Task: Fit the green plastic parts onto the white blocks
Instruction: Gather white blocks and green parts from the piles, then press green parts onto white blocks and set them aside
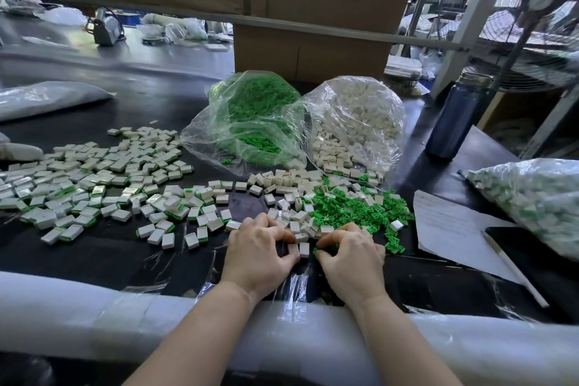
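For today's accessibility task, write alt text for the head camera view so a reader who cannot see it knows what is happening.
A person's left hand holds white blocks while the right hand pinches green plastic parts on a dark worktable. Finished blocks spread to the left; open bags of green parts and white blocks sit behind.

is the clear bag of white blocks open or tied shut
Open. The bag of white blocks lies on its side with its mouth facing the person, and loose blocks spill from it onto the black table.
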A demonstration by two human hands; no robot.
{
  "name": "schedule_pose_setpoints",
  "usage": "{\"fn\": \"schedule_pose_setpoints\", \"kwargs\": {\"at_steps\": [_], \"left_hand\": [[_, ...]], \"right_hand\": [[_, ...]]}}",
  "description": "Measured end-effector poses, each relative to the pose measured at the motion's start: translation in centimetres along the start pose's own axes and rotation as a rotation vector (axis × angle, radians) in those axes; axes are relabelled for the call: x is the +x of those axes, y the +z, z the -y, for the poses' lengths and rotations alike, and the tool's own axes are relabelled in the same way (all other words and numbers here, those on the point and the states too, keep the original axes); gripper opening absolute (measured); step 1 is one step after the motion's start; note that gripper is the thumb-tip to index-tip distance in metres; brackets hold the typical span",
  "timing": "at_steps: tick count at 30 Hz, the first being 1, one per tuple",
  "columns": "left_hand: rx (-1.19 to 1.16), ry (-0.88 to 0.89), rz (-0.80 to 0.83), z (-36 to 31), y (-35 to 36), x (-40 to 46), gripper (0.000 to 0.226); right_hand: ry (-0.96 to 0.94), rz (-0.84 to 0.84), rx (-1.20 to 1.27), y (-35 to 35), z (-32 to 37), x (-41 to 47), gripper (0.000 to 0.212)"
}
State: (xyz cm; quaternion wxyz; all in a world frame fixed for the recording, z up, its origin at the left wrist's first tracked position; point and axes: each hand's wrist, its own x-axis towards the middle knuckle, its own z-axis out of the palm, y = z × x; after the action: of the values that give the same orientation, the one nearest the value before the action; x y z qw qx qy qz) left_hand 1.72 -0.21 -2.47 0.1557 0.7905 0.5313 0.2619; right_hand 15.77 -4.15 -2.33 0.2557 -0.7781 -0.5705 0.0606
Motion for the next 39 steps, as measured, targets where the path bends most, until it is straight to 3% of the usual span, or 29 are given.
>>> {"fn": "schedule_pose_setpoints", "kwargs": {"at_steps": [9,13,16,19,23,39], "left_hand": [[-0.115,0.079,0.014,-0.12,-0.2,-0.18,0.02],[-0.393,0.036,0.029,-0.42,-0.65,-0.32,0.025],[-0.487,0.007,0.04,-0.49,-0.8,-0.4,0.033],[-0.571,-0.014,0.045,-0.42,-0.85,-0.29,0.026],[-0.607,-0.013,0.057,-0.38,-0.84,-0.19,0.016],[-0.752,-0.04,0.132,-0.38,-0.35,-0.03,0.014]], "right_hand": [[-0.093,-0.039,0.086,0.01,-0.22,-0.04,0.004],[-0.138,-0.058,0.314,-0.12,-0.05,-0.02,0.011],[-0.136,-0.052,0.468,-0.34,-0.03,-0.11,0.011],[-0.128,-0.042,0.593,-0.42,-0.06,-0.16,0.018],[-0.14,-0.018,0.645,-0.4,-0.05,-0.16,0.019],[-0.169,0.028,0.822,-0.79,0.44,-0.32,0.019]]}}
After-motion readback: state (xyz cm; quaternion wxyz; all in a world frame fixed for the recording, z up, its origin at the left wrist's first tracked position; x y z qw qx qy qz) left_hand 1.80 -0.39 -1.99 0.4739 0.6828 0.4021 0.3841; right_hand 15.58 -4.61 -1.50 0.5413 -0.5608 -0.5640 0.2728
